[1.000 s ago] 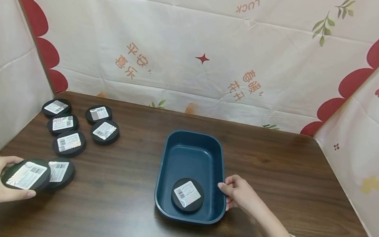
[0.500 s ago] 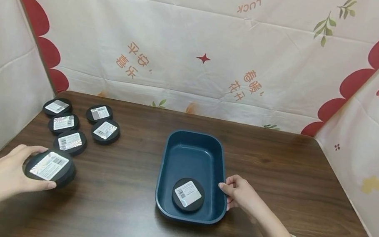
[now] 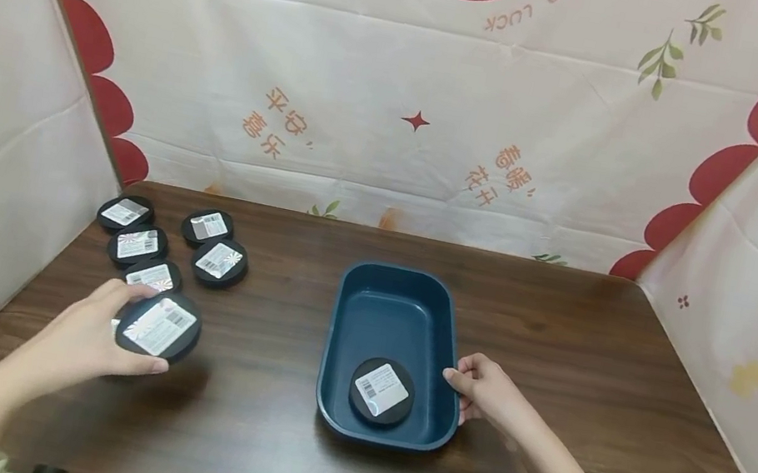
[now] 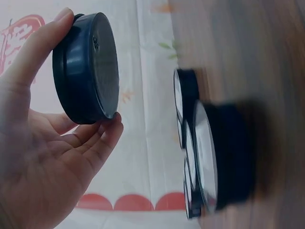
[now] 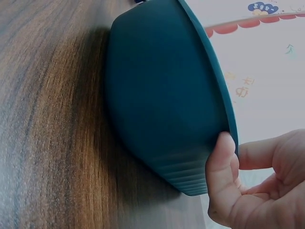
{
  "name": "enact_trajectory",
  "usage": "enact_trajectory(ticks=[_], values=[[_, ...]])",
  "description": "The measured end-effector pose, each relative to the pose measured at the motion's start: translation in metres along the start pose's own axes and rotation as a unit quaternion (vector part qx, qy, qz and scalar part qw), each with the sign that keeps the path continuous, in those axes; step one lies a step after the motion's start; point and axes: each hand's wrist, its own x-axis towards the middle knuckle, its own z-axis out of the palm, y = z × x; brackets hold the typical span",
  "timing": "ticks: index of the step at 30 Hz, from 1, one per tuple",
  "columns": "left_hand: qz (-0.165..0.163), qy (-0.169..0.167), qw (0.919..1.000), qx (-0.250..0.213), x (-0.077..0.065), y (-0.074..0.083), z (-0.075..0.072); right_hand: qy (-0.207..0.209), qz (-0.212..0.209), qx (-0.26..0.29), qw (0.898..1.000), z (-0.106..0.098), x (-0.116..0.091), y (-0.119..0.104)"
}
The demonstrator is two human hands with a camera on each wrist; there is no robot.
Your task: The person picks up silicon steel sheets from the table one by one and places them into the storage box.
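Head view: the left hand (image 3: 90, 338) is gripping a black disc (image 3: 161, 327), more discs (image 3: 219, 263) lying beyond it; the right hand (image 3: 483, 392) is pinching a tray (image 3: 395, 320). Left wrist: the gripped disc is showing clear of others. Right wrist: the tray is standing left of that hand.

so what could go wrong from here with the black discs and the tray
The held disc could slip, since the left hand grips it only by its edge, above the table. Lowered into the near end of the blue tray, it might knock the lone disc there. The right hand pinches the tray's rim on one side, so a tug could shift or tip it.
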Motion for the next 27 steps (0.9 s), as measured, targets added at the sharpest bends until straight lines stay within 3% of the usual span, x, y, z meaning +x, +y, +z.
enact_trajectory(ticks=[14, 27], values=[[0.038, 0.003, 0.9985, -0.041, 0.020, 0.038, 0.009, 0.003, -0.001, 0.011, 1.000, 0.000, 0.000, 0.002], [0.060, -0.033, 0.9957, -0.062, 0.037, 0.069, 0.022, -0.009, -0.007, 0.010, 1.000, -0.002, 0.000, 0.004]])
